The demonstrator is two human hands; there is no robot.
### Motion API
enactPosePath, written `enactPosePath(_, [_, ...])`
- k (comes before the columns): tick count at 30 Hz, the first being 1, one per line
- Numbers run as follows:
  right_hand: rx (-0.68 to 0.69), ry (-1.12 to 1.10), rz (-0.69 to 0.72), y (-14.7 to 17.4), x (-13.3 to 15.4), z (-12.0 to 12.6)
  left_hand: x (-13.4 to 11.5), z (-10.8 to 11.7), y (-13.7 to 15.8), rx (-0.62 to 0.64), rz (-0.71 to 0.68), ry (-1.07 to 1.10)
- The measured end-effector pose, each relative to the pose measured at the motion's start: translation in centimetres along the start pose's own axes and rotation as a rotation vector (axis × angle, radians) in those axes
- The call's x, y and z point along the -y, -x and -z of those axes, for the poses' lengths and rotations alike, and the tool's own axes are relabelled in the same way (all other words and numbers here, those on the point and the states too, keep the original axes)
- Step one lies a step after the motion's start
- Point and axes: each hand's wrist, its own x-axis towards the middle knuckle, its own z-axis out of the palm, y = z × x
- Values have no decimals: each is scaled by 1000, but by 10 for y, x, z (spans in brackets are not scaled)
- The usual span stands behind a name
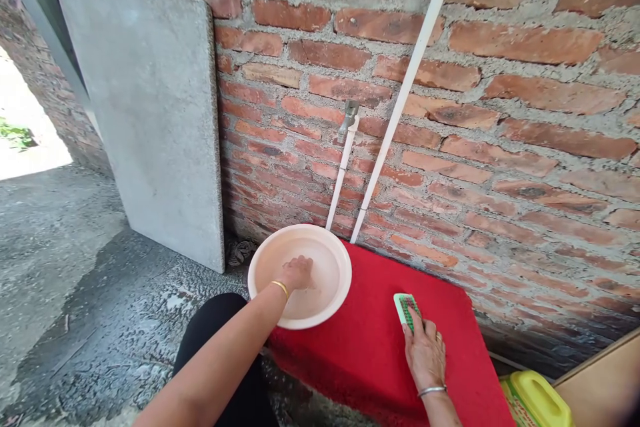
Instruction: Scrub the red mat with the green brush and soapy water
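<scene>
My left hand [296,272], with a gold bangle at the wrist, reaches into a pale pink basin [257,303] of cloudy water. Its fingers are curled down at the water, and whatever they may hold is hidden. Over on the right, my right hand [425,353] grips a scrubbing brush [404,305] with a pale green body and green and dark pink bristles showing. The brush is at the surface of a red cloth [365,320] spread over a low platform. The basin stands on the left end of that red cloth.
A metal tap [349,119] on a white pipe and a taller white pipe [407,87] run along the brick wall [540,127]. A grey slab [150,127] leans at left above wet concrete floor [115,320]. A yellow-green jug [537,400] stands at bottom right.
</scene>
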Motion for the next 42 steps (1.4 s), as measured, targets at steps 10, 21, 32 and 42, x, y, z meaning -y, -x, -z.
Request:
enactPosePath(10, [-67, -100, 170, 46, -4, -1, 1, 0, 0, -19, 3, -11])
enactPosePath(21, [23, -111, 42, -8, 54, 6, 2, 1, -4, 19, 0, -8])
enactPosePath(32, [131, -208, 317, 55, 152, 27, 2, -3, -7, -3, 2, -14])
enactPosePath(42, [189, -180, 269, 40, 136, 37, 1, -4, -7, -13, -7, 3])
